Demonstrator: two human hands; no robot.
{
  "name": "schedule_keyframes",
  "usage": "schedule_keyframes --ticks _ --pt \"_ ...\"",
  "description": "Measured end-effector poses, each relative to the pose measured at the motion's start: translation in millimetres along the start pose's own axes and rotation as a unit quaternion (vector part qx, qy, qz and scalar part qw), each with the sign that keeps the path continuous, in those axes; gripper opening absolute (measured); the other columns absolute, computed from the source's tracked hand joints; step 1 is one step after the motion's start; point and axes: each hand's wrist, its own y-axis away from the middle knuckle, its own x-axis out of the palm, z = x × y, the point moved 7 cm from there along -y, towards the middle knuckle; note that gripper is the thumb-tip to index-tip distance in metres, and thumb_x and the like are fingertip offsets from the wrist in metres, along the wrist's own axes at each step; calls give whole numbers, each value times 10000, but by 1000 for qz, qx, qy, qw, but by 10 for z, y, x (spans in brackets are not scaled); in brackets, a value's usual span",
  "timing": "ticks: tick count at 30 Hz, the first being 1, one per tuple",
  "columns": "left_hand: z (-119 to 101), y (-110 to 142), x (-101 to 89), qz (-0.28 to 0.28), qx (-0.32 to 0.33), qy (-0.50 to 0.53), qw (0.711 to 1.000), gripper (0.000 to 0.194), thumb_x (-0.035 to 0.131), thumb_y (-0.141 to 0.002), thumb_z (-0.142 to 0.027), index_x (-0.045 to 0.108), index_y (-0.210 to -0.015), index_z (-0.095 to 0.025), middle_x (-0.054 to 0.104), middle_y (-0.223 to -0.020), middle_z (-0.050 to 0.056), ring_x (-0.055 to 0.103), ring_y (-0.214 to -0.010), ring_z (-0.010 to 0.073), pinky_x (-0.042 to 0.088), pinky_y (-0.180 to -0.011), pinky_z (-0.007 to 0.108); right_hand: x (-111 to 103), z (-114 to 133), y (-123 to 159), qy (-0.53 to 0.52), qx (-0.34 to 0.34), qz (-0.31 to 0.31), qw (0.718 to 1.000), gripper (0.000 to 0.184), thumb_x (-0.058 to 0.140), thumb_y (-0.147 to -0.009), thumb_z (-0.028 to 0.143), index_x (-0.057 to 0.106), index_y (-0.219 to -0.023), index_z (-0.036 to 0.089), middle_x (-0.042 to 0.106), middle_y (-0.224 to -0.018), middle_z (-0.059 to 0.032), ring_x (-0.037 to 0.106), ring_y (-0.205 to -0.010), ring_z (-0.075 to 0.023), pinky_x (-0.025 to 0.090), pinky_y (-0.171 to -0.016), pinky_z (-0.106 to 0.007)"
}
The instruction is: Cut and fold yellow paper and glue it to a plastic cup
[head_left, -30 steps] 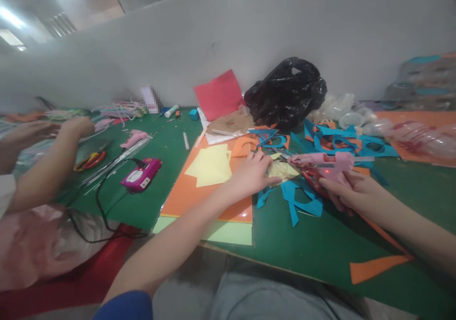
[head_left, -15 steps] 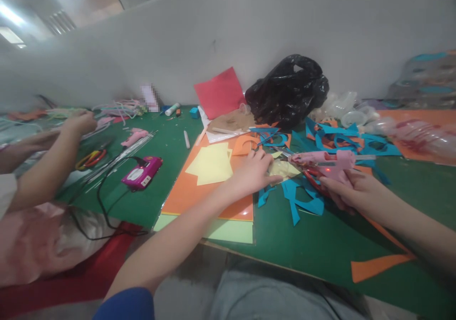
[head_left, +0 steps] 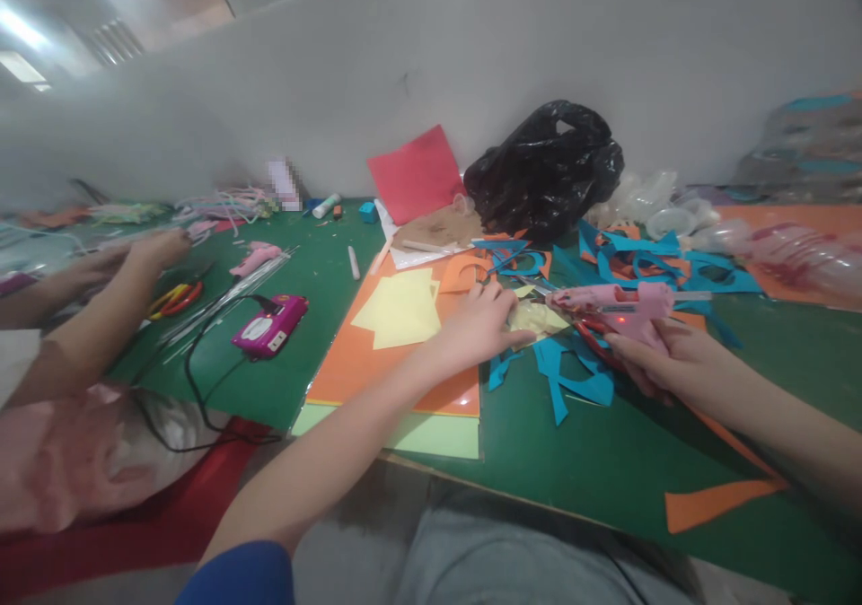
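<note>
A blurred item stands unreadable by the wall; plastic bottles run off the right edge, and red scissors lie half hidden beneath a pink glue gun.

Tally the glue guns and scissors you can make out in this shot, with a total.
Glue guns: 2 (pink one in the right hand, pink one on the green mat)
Scissors: 2 (red-handled pair under that gun, pair at left)
Total: 4

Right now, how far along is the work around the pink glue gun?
Done: blue card lies cut into strips. In hand: the right hand grips the pink plastic glue gun; the left hand sits beside a crumpled pale yellow paper piece. Remaining: pale yellow sheets lie seemingly loose on orange card.
</note>
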Motion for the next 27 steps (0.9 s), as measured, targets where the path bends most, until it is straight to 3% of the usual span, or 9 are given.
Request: schedule_keyframes --ticks 3,8,14,27 --pt "-14 2 -10 4 -2 -1 1000 378 600 -919 -557 542 -1005 -193 558 -1135 90 500 -1121 289 438 -911 382 30 -5 -3 -9 11 25 1000 725 498 -659 933 524 -498 226 509 -403 -24 447 -351 -130 361 -388 -280" --pt "-15 6 -11 4 -2 -7 1000 380 602 -917 -562 539 -996 -196 562 -1132 85 503 -1103 286 436 -903 376 21 -12 -1 -2 10 24 1000 702 503 -663 912 455 -451 245 474 -375 -16 421 -341 -120 365 -388 -277" --pt "-14 3 -7 2 1 -2 1000 379 598 -919 -561 536 -986 -193 557 -1125 87 493 -1113 288 436 -905 373 15 -59 -10 -16 22 15 1000 645 551 -665 873 502 -544 241 499 -394 -6 437 -350 -127 366 -376 -270" --pt "-19 7 -12 6 -5 1 1000 371 607 -919 -550 546 -1019 -197 554 -1148 84 486 -1149 291 427 -955 385 11 -70 22 -50 33 16 998 663 589 -660 872 487 -538 228 489 -404 13 433 -365 -111 369 -404 -257"
